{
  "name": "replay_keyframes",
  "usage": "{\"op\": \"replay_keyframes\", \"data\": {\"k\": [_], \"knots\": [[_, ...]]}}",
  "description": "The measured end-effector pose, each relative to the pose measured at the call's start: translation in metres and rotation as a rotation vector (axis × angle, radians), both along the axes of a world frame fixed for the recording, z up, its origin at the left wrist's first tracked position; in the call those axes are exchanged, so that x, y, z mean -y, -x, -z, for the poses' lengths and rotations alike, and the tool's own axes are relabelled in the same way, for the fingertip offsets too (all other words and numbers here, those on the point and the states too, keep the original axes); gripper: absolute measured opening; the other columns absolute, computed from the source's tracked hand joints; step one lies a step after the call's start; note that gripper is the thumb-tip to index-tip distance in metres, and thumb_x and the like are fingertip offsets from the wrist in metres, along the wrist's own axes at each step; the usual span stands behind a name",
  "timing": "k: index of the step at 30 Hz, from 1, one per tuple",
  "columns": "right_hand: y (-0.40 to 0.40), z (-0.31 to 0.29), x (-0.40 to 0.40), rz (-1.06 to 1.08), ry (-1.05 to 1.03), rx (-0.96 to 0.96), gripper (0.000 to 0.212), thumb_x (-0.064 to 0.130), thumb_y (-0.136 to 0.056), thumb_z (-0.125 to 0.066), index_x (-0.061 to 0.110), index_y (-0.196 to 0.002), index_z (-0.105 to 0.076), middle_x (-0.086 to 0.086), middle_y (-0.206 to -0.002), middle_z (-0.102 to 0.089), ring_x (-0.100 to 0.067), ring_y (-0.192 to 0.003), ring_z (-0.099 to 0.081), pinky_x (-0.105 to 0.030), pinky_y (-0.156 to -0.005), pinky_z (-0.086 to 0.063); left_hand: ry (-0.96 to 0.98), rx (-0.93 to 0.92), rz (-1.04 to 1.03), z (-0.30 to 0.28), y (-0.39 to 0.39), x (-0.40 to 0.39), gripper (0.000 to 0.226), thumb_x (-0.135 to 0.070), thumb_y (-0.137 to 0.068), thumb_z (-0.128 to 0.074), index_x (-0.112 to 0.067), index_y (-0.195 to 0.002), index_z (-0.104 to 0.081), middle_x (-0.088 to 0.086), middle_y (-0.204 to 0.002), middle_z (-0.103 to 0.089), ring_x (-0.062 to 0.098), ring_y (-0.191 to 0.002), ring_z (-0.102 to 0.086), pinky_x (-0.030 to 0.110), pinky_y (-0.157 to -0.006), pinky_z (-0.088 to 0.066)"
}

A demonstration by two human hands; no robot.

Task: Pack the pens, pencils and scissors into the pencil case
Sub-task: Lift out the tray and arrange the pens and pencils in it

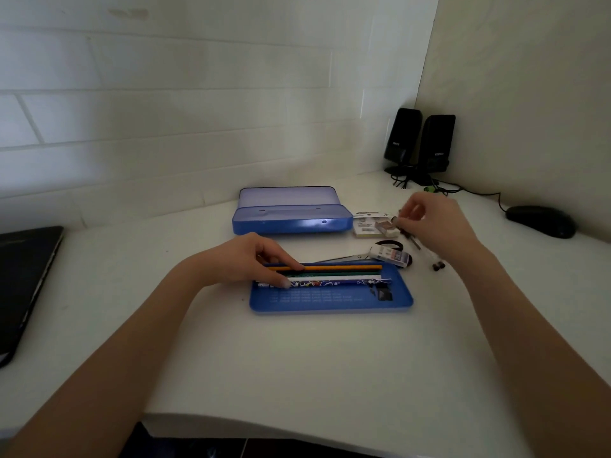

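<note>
A blue tray of the pencil case (pixel 330 300) lies in front of me with several pencils (pixel 337 274) side by side in its far half. My left hand (pixel 254 259) holds the left ends of those pencils between thumb and fingers. The open blue pencil case (pixel 291 216) stands behind the tray, lid up. My right hand (pixel 436 223) hovers to the right and pinches the top of a dark pen (pixel 408 234). Scissors (pixel 373 254) with black handles lie just behind the tray, partly under a small white packet (pixel 390 254).
A packaged eraser card (pixel 370 224) lies beside the case. Two more pens (pixel 438 264) lie under my right wrist. Two black speakers (pixel 420 143) and a mouse (pixel 542 221) sit at the back right. A dark laptop (pixel 23 285) lies at the left edge.
</note>
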State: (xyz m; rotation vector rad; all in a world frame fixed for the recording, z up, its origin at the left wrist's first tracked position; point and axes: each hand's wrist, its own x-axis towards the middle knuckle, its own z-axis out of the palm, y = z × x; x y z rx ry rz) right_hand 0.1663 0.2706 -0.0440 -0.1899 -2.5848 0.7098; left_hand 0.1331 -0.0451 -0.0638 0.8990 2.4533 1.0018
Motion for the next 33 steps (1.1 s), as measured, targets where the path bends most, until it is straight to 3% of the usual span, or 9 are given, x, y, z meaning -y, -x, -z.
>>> {"op": "replay_keyframes", "data": {"k": [5,11,16,19,23,26,29,33], "knots": [[0.003,0.017,-0.025,0.167,-0.004,0.218,0.012,0.027,-0.080,-0.071,0.022,-0.077,-0.061,-0.007,-0.093,-0.065,-0.020,-0.073,-0.060,-0.036,-0.067,-0.053,0.006,0.005,0.000,0.001,0.001,-0.001,0.030,-0.035,-0.070,-0.080,-0.050,-0.094,-0.072,-0.018,-0.102,-0.066,0.000,-0.097,-0.060,0.014,-0.082,-0.047],[0.007,0.017,-0.014,0.227,-0.058,0.334,0.024,0.039,-0.072,-0.075,0.020,-0.075,-0.061,-0.003,-0.073,-0.061,-0.021,-0.071,-0.061,-0.034,-0.065,-0.051,0.008,0.003,0.003,0.002,0.001,0.000,0.029,-0.038,-0.069,-0.079,-0.050,-0.095,-0.071,-0.019,-0.102,-0.066,0.000,-0.098,-0.059,0.015,-0.082,-0.047],[0.006,0.017,-0.009,0.300,-0.098,0.341,0.027,0.034,-0.070,-0.072,0.012,-0.082,-0.062,-0.004,-0.067,-0.057,-0.018,-0.060,-0.055,-0.024,-0.053,-0.039,-0.003,0.011,0.003,0.002,0.001,0.000,0.029,-0.037,-0.069,-0.079,-0.049,-0.094,-0.072,-0.019,-0.100,-0.067,-0.001,-0.096,-0.059,0.017,-0.086,-0.050],[0.005,0.011,-0.012,0.323,0.024,0.309,0.031,0.038,-0.071,-0.072,0.010,-0.080,-0.063,-0.006,-0.068,-0.059,-0.018,-0.058,-0.055,-0.025,-0.053,-0.041,-0.017,0.016,0.009,0.001,0.000,0.000,0.028,-0.034,-0.070,-0.079,-0.049,-0.093,-0.072,-0.023,-0.097,-0.068,-0.003,-0.093,-0.061,0.013,-0.080,-0.051],[0.001,-0.002,-0.007,0.143,0.296,0.172,0.018,0.029,-0.078,-0.068,0.012,-0.075,-0.068,-0.004,-0.068,-0.066,-0.014,-0.060,-0.059,-0.024,-0.051,-0.046,-0.045,0.007,-0.019,0.002,0.001,0.000,0.037,-0.033,-0.069,-0.082,-0.046,-0.101,-0.069,-0.013,-0.098,-0.069,0.004,-0.091,-0.063,0.013,-0.076,-0.050],[-0.008,-0.011,0.012,-0.143,0.447,0.247,0.012,0.023,-0.083,-0.066,0.012,-0.082,-0.069,-0.001,-0.070,-0.071,-0.005,-0.055,-0.064,-0.016,-0.046,-0.047,-0.074,0.019,-0.041,0.003,0.001,0.000,0.036,-0.033,-0.069,-0.081,-0.045,-0.100,-0.068,-0.013,-0.096,-0.068,0.001,-0.088,-0.062,0.010,-0.075,-0.049],[-0.014,-0.014,0.030,-0.374,0.418,0.362,0.012,0.026,-0.084,-0.067,0.015,-0.083,-0.071,0.005,-0.066,-0.072,0.000,-0.049,-0.061,-0.011,-0.047,-0.047,-0.200,0.004,-0.100,0.003,-0.001,-0.001,0.030,-0.033,-0.075,-0.077,-0.047,-0.099,-0.067,-0.011,-0.098,-0.067,-0.006,-0.084,-0.062,0.006,-0.072,-0.046],[-0.014,-0.009,0.048,-0.485,0.369,0.439,0.012,0.030,-0.083,-0.067,0.018,-0.082,-0.071,0.006,-0.055,-0.063,-0.001,-0.040,-0.046,-0.010,-0.041,-0.039,-0.418,-0.096,-0.229,0.003,0.000,-0.004,0.040,-0.023,-0.075,-0.077,-0.044,-0.108,-0.065,-0.014,-0.095,-0.070,-0.003,-0.084,-0.064,0.013,-0.078,-0.048]]}}
